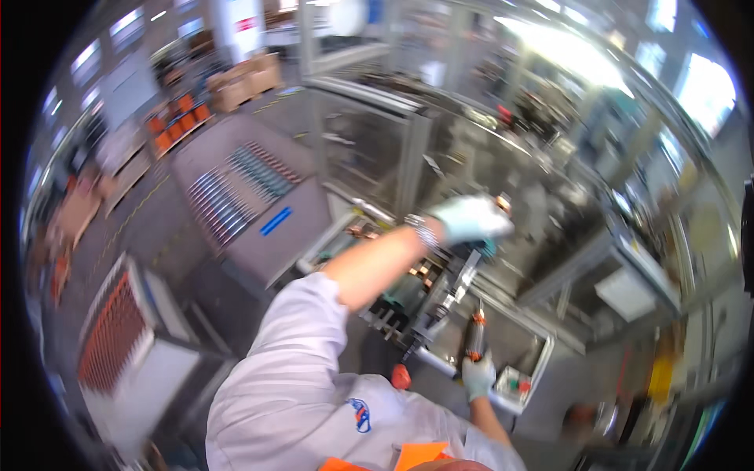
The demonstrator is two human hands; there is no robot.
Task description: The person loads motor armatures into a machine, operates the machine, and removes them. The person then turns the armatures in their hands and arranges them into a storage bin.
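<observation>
My left hand [470, 218], in a pale glove with a metal watch at the wrist, reaches over the machine. Its fingers are closed, and a small copper-coloured end [503, 204] shows at their tips; the rest is hidden and blurred. Lower right, my gloved right hand [477, 375] grips a motor armature [474, 336] by its near end. The armature has a dark core, copper windings and a shaft pointing away from me. It is over a white-rimmed tray [538, 365]. Between my hands runs a metal fixture [446, 302] with a red knob [400, 377] at its near end.
Left of the machine, a grey table [259, 133] carries rows of armatures [224, 204] and a blue strip [276, 221]. A white rack [145, 377] with copper-coloured parts stands lower left. Metal frame posts [412, 157] and a slanted panel frame [573, 263] border the work area.
</observation>
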